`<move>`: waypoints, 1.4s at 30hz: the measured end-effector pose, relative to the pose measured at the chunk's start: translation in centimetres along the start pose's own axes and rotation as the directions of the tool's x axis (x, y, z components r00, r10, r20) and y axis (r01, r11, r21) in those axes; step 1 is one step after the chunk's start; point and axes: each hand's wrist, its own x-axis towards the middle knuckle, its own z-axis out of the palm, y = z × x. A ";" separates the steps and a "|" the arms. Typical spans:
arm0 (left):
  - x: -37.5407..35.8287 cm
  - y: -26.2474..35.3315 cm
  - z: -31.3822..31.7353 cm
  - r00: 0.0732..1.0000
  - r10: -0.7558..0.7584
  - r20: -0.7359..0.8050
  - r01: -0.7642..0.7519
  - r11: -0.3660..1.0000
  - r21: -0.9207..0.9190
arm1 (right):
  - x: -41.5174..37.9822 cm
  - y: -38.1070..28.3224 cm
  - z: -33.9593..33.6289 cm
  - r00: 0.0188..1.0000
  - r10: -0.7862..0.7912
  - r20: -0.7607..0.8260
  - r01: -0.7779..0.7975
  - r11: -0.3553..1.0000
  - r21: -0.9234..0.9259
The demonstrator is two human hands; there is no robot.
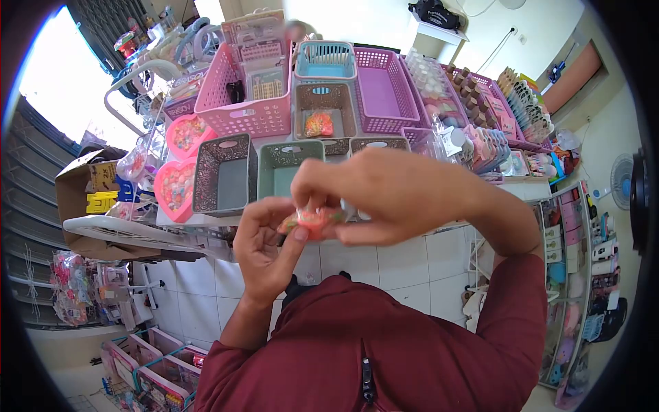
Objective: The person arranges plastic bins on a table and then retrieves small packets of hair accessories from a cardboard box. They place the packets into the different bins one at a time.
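My left hand pinches a small clear plastic packet with orange-pink and green contents, the thumb pressed on its front. Bent over from the right, my right hand has its fingers at the top edge of the same packet; its fingertips are partly hidden and slightly blurred. A similar packet of orange and yellow pieces lies in a brown basket behind my hands. Just beyond my hands stand a green-grey basket and a dark grey basket.
Two pink heart-shaped boxes of beads sit at the table's left. Behind are a pink basket of packaged goods, a blue basket and a purple basket. Hair accessories fill the right side. A shelf rack stands at far right.
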 end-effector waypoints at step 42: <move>-48.4 -19.8 -17.0 0.518 -0.804 -0.291 0.745 0.258 0.615 | -16.3 12.2 50.9 0.673 0.556 0.488 -0.593 0.800 -0.094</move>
